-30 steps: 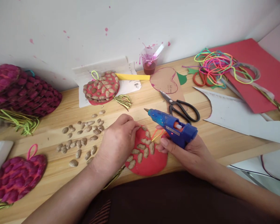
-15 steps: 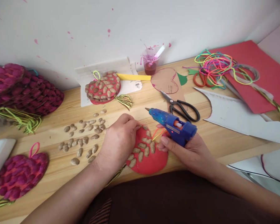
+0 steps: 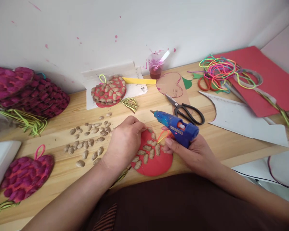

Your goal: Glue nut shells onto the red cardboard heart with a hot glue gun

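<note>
My right hand (image 3: 197,153) is wrapped round a blue hot glue gun (image 3: 174,127), whose nozzle points left over the table. Under it lies a red heart-shaped piece (image 3: 155,166), partly covered with peanut shells (image 3: 146,148). An orange and yellow cord loop (image 3: 163,136) shows at its notch. My left hand (image 3: 126,136) is closed, fingertips pinched together at the heart's upper left edge. Whatever those fingers hold is hidden. Loose peanuts (image 3: 85,144) are scattered on the table left of that hand.
Black-handled scissors (image 3: 189,110) lie behind the glue gun. A plastic cup (image 3: 155,69) of dark pink liquid stands by the wall. Finished magenta hearts (image 3: 29,175) are at left, with a peanut-covered heart (image 3: 109,91) at the back. Tangled cords (image 3: 219,70) and red sheets (image 3: 262,86) occupy the right.
The view has shifted slightly, so the things on the left appear a little further right. Both hands keep nearly the same pose over the red heart, the glue gun still in my right hand.
</note>
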